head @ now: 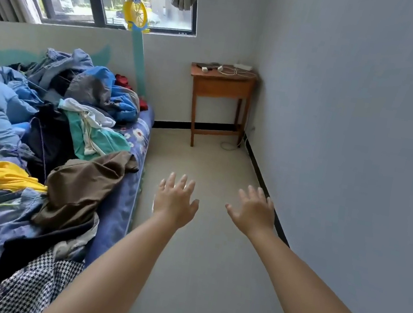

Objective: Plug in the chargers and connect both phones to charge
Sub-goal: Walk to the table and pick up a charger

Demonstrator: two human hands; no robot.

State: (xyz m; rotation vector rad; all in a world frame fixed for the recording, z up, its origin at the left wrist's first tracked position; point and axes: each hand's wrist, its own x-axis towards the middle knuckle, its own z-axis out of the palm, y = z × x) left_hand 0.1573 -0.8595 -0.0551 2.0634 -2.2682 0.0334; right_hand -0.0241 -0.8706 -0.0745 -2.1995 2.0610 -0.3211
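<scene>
Far ahead of our outstretched hands, in the corner where the two walls meet, stands the small wooden counter (222, 84) that carries everything this job needs. Our left hand (175, 200) and right hand (254, 212) hang over bare floor (185, 247) with fingers spread and nothing in either, a posture we judge to be the start of the walk over, not any reach. On the counter, well beyond both hands, lie two dark phones (206, 65), white charger plugs (206, 69) and loose white cables (236, 73), with a white box-like block (243, 67) at the back edge; whether that is a power strip we cannot tell. A further white cord (228, 145) trails on the floor under the counter, presumably toward an outlet low on the wall. To the left of our left hand a bed (123, 197) is heaped with clothes (41, 130). No brand, label or writing is legible anywhere.
</scene>
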